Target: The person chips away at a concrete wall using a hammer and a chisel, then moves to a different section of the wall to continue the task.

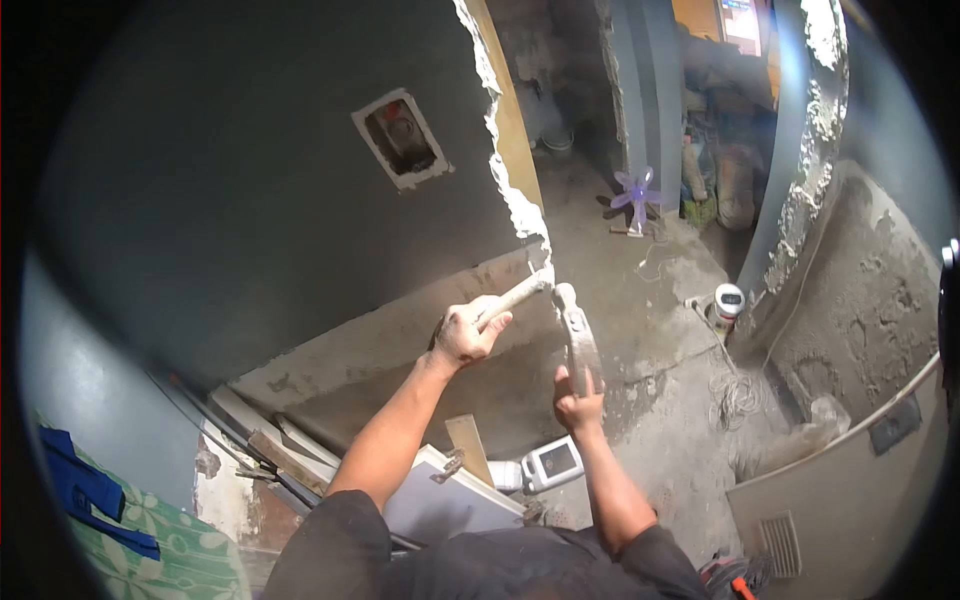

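My left hand (468,333) is closed around the handle of a pale, dusty tool (518,298). That tool points up and right, and its narrow head sits at the lower end of the broken wall edge (520,212). My right hand (578,402) grips a dust-covered hammer (578,345) upright, with its rounded head close beside the tip of the left tool. Rough white plaster lines the broken edge, and the dark painted wall (290,170) extends to the left. A recessed electrical box (400,138) is set into that wall.
Boards (290,455) and a white panel (440,500) lean low at left, beside a white-framed device (553,465). A coiled cable (738,398) and a white cylindrical container (726,303) are on the dusty floor at right. Farther back lies a purple star-shaped object (636,196).
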`<action>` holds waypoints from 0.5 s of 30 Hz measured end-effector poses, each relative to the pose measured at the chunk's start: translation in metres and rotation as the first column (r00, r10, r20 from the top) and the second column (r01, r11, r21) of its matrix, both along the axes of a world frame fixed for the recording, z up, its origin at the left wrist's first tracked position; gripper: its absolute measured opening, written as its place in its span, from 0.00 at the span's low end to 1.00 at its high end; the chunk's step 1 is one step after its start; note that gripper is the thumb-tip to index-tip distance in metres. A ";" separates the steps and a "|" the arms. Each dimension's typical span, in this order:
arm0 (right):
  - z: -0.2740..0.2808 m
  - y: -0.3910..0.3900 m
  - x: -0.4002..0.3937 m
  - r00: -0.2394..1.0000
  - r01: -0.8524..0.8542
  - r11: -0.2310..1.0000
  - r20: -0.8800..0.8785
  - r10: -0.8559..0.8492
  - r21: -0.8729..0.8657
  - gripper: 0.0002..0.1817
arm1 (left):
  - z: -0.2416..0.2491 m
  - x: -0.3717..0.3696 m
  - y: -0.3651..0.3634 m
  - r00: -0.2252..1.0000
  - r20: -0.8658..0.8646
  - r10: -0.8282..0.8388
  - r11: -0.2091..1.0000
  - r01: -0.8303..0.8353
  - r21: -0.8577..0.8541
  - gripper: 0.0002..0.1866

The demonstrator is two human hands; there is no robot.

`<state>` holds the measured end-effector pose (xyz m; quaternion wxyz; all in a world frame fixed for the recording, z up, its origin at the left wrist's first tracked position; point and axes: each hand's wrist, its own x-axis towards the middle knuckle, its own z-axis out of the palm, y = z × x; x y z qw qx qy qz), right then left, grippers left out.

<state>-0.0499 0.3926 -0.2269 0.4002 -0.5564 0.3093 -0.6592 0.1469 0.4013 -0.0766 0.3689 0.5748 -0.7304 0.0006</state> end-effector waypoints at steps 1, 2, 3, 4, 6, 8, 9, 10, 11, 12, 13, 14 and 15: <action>-0.015 -0.010 -0.002 0.846 0.232 0.816 -0.304 -0.438 -0.529 0.10 | 0.002 0.000 0.000 1.000 0.000 0.007 1.000 -0.007 -0.008 0.13; -0.033 -0.001 -0.005 0.821 0.213 0.844 -0.378 -0.428 -0.492 0.10 | 0.001 -0.001 0.004 1.000 0.006 0.025 1.000 -0.025 0.018 0.13; -0.048 0.009 -0.008 0.789 0.202 0.865 -0.448 -0.422 -0.459 0.11 | 0.001 -0.003 0.003 0.999 0.012 0.035 0.999 -0.036 0.037 0.13; -0.057 0.022 -0.003 0.778 0.327 0.903 -0.463 -0.425 -0.279 0.10 | 0.001 -0.004 0.003 0.998 0.003 0.070 0.995 -0.070 0.075 0.13; -0.008 0.034 -0.033 0.887 0.095 0.976 -0.428 -0.173 -0.197 0.08 | -0.004 -0.003 0.003 0.999 0.010 0.048 0.999 -0.048 0.026 0.13; -0.006 0.033 -0.028 0.962 0.081 0.954 -0.227 -0.150 -0.289 0.09 | -0.011 -0.002 0.004 1.000 0.011 0.004 1.000 -0.003 -0.030 0.13; -0.005 0.027 -0.028 0.973 0.100 0.923 -0.155 -0.168 -0.371 0.09 | -0.015 -0.001 0.004 1.000 0.010 0.003 1.000 -0.003 -0.030 0.13; -0.005 0.027 -0.034 0.957 0.142 0.901 -0.175 -0.230 -0.409 0.10 | -0.020 0.000 0.005 1.000 0.016 -0.001 0.999 0.001 -0.038 0.13; 0.037 0.037 -0.046 0.937 0.180 0.878 -0.194 -0.291 -0.444 0.10 | -0.023 0.000 0.006 1.000 0.021 -0.005 0.999 0.006 -0.042 0.12; 0.042 0.040 -0.048 0.940 0.143 0.930 -0.248 -0.235 -0.340 0.12 | -0.023 0.000 0.006 1.000 0.019 -0.006 0.999 0.006 -0.037 0.12; 0.031 0.038 -0.047 0.939 0.143 0.930 -0.250 -0.235 -0.339 0.12 | -0.020 -0.001 0.006 1.000 0.003 0.008 1.000 -0.007 -0.025 0.12; 0.014 0.036 -0.045 0.911 0.132 0.967 -0.358 -0.206 -0.220 0.12 | -0.018 -0.001 0.006 1.000 -0.012 0.022 1.000 -0.022 -0.012 0.12; -0.002 0.034 -0.042 0.874 0.129 0.987 -0.459 -0.159 -0.095 0.13 | -0.016 -0.001 0.005 1.000 -0.013 0.025 1.000 -0.025 -0.009 0.12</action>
